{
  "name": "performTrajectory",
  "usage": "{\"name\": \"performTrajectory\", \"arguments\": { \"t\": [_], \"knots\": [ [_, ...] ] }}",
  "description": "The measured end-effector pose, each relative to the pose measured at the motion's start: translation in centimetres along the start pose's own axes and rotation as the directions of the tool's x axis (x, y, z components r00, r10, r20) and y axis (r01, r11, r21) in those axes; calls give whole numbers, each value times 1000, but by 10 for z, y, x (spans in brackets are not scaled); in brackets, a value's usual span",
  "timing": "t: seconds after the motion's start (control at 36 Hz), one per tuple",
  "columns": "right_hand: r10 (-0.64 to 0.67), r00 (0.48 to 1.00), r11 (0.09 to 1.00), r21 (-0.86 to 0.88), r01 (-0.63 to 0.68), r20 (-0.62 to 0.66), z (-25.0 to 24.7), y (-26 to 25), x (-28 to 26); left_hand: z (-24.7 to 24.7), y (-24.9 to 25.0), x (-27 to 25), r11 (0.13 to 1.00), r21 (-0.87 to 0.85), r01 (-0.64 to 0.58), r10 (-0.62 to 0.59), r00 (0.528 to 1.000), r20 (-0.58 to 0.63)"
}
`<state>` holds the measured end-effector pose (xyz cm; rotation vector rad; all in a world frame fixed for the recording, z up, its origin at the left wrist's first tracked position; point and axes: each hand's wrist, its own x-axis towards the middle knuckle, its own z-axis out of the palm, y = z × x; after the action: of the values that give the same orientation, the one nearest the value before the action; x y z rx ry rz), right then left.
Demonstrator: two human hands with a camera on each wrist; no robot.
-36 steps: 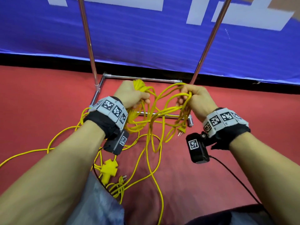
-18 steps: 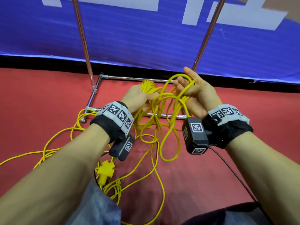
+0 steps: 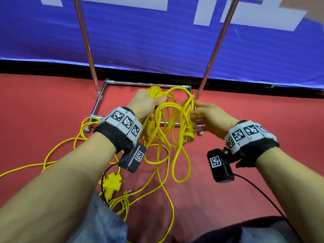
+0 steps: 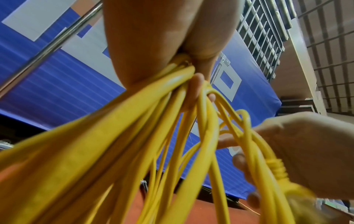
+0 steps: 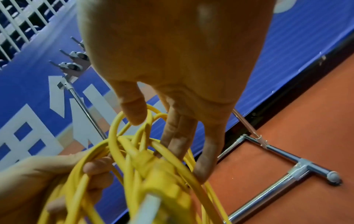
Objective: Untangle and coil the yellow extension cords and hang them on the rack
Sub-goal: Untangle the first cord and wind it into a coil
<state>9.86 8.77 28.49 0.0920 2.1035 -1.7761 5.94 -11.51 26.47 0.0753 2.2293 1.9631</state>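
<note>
The yellow extension cord (image 3: 164, 130) hangs in several tangled loops between my hands, above the red floor. My left hand (image 3: 149, 102) grips the gathered top of the loops in a fist, and the left wrist view shows its fingers (image 4: 195, 91) curled round the strands (image 4: 134, 136). My right hand (image 3: 201, 113) is beside the loops with straight fingers (image 5: 178, 141) reaching in among the cords (image 5: 122, 151) and touching them. A yellow plug (image 3: 190, 135) dangles from the loops under my right hand. The chrome rack (image 3: 213, 50) stands just behind.
More yellow cord trails left across the floor (image 3: 57, 148), and a yellow multi-socket block (image 3: 112, 183) lies by my knee. The rack's base bars (image 3: 145, 83) lie on the red floor under my hands. A blue banner (image 3: 157, 41) is behind. A black camera cable (image 3: 263, 195) runs from my right wrist.
My right hand gripped the cords, then rose with a loop across its fingers. It has since dropped and straightened beside the loops; the plug now dangles free. The left hand kept its grip.
</note>
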Motion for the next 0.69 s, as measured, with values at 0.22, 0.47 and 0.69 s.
{"name": "performTrajectory", "arguments": {
  "t": [0.22, 0.47, 0.69],
  "knots": [
    [-46, 998, 938, -341, 56, 40, 14, 1, 1, -8, -3, 10, 994, 110, -14, 31, 987, -157],
    [-148, 983, 904, -419, 88, -113, -6, -1, 9, -15, -2, 11, 945, 326, 35, 22, 985, -169],
    [-404, 894, 676, -721, 150, -193, -19, 6, 11, -26, -1, 10, 959, 284, 6, 57, 975, -213]
  ]
}}
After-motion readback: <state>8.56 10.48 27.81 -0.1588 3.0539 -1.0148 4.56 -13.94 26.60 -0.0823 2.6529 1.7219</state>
